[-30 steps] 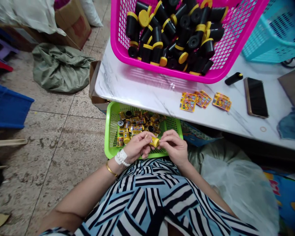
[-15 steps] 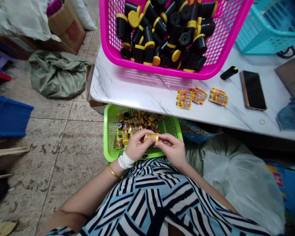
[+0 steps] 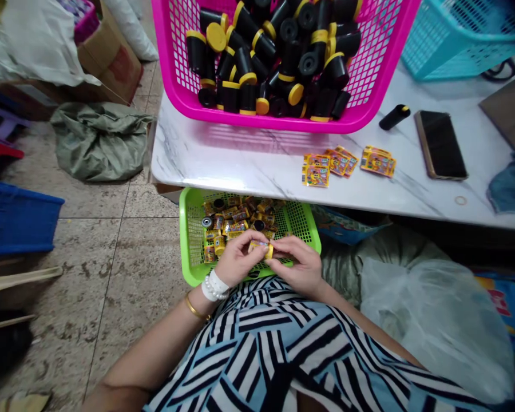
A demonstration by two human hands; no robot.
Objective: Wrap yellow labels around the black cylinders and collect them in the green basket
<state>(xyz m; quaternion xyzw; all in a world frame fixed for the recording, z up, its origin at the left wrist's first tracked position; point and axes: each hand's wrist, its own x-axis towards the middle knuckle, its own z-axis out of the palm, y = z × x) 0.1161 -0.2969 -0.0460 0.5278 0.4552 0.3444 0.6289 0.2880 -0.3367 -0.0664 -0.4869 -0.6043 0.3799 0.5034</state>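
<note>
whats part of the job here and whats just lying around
In the work: left hand and right hand, both on a yellow-labelled cylinder; labelled cylinders in green basket; black cylinders in pink basket; yellow labels on the table.
Lying about: phone, teal basket, grey-green sack, cardboard box, plastic bag.

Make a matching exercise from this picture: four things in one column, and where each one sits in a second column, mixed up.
Things:
1. Black cylinders with yellow ends
2. Single small yellow-labelled cylinder
3. Heap of small yellow-labelled cylinders
4. Yellow printed card packets

Places:
A. White marble tabletop
B. Pink plastic mesh basket
C. Between the left hand and right hand
D. Green plastic mesh tray

Pairs: 1-B, 2-C, 3-D, 4-A.
</note>
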